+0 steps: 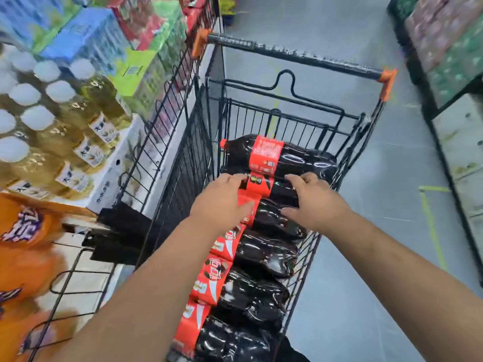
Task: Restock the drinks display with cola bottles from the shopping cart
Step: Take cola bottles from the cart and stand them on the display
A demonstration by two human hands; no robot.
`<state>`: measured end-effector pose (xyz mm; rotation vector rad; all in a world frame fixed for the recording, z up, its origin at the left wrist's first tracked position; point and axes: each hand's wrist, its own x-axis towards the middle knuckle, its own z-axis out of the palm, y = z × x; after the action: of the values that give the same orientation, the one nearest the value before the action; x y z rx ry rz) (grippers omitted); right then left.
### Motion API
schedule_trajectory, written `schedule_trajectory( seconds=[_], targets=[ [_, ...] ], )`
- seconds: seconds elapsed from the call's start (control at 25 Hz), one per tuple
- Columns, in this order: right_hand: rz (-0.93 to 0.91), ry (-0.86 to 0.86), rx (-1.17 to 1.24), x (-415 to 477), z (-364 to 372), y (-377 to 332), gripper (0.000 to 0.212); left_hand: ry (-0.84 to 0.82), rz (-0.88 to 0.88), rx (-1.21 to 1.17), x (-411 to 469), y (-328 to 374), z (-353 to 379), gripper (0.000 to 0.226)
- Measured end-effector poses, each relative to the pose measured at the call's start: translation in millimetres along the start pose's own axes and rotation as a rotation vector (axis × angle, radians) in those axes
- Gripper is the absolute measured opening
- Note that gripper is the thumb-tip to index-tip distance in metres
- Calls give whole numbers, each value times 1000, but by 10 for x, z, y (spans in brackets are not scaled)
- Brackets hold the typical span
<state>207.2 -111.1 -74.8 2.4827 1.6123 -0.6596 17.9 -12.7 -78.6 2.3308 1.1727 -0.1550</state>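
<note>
- Far left, low down, there is blurred orange packaging point(23, 246) with purple lettering.
- Above it stand shrink-wrapped bottles of yellow drink point(65, 121) with white caps, on a white carton.
- Behind those are stacked blue, green and red boxes point(109, 35).
- A black wire display rack point(167, 100) fences that stock off. It runs alongside the left wall of the shopping cart point(277, 118).
- My left hand point(222, 197) lies on the red label end of one cola bottle point(279, 190). The fingers are stretched forward and fairly straight, and the thumb is spread out to the right. It rests there rather than clasps.
- The cola bottles point(264, 252) lie on their sides in the cart basket, one after another from near me to the far end. Their red labels are toward the left and their dark bodies toward the right.
- The one under my hands is second from the far end. The farthest bottle point(292, 158) lies just beyond my fingertips.
- My right hand point(313, 199) is on the dark body of that same bottle, with the fingers curved over its far side and the thumb on the near side.
- The cart handle point(295, 54) has orange ends and crosses above the basket.
- On the right is grey floor point(379, 178) with green tape lines, then blurred shelving point(454, 61).
</note>
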Motion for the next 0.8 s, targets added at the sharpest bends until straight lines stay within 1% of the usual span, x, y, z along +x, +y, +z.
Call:
schedule_trajectory(
  seconds=[0.04,0.12,0.24,0.4,0.48,0.56,0.6,0.64,0.76,0.8],
  targets=[
    [-15,9,-21,151,-38,50,84,14,-12,-27,158,32,21,69],
    [-39,45,-62,490,-103,161,85,59,-71,-174,500,89,95,73],
    [-64,91,-132,936,-125,313,88,122,-274,-471,961,77,250,81],
    [-86,44,-170,1318,-53,488,102,159,-522,-764,1384,11,461,94],
    [-95,25,-190,1457,-23,528,109,178,-607,-959,1580,-17,572,110],
    [-86,13,-224,1579,-4,542,115,224,-672,-1167,1850,-149,808,140],
    [-79,7,-246,1627,14,546,119,230,-700,-1230,1971,-209,914,150],
    [-76,4,-263,1659,34,549,123,229,-719,-1277,2039,-216,950,152],
    [-89,-2,-269,1711,73,568,129,219,-767,-1389,2075,-98,897,139],
    [-96,-2,-269,1716,74,573,130,215,-778,-1428,2095,-79,913,145]
  ],
)
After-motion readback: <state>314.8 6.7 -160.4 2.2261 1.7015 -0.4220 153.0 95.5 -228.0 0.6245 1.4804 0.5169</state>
